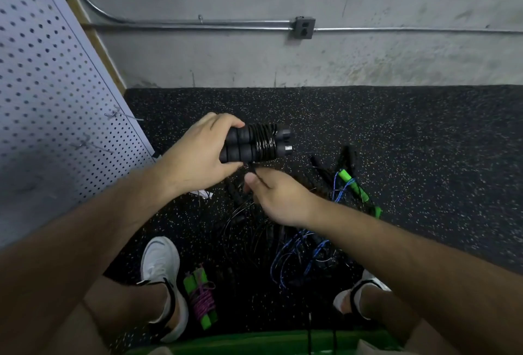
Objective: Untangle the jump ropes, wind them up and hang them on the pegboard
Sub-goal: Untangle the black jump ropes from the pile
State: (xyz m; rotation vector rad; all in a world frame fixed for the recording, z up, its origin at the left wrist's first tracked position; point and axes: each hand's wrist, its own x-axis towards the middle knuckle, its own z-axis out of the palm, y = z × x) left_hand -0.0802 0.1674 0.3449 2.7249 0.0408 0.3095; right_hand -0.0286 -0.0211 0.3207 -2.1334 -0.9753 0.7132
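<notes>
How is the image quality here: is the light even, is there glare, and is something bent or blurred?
Head view: dim, even light; glare only on the glossy cord wound around the black handles. The wide lens bends the conduit and pegboard edges. The right hand is slightly soft.

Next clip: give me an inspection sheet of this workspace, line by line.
Surface: black speckled rubber floor.
Job's things: black jump rope wound round its paired handles; wound green-handled rope by the left white shoe; loose tangle of ropes on floor; pegboard at left, two hooks showing, both bare.
Clutter: white scrap beside pegboard's foot.
Hands: left hand grips the handles; right hand pinches the cord's end.
Cables: nothing seen beyond ropes.
Surroundings: concrete wall, metal conduit, outlet box.
</notes>
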